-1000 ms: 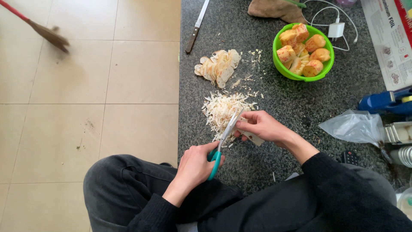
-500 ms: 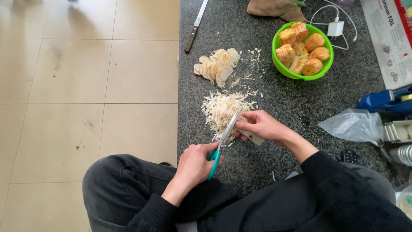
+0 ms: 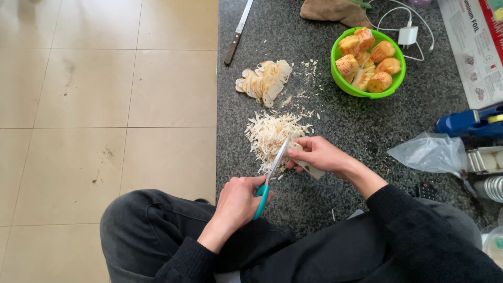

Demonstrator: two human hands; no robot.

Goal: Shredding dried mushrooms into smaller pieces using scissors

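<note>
On the dark speckled floor slab (image 3: 346, 120): a seated person in dark clothes works over a heap of pale shreds (image 3: 272, 133).
Left hand (image 3: 238, 202): low by the knee, fingers curled tight around the teal handles of the scissors (image 3: 270, 175), wrist bent upward.
Scissors: blades slant up and to the right, tips reaching the near edge of the shreds and the slice.
Right hand (image 3: 317, 153): forearm comes in from the right, fingers pinching a pale flat slice (image 3: 306, 165) held against the blades.
Nearby: a stack of pale slices (image 3: 264, 81) beyond the shreds, a green bowl (image 3: 348, 86) of orange-tinged pieces, a knife (image 3: 238, 31) at the slab's edge.
Change: hands and scissors sit almost exactly as half a second ago; the broom seen on the tiles a second ago is gone.
</note>
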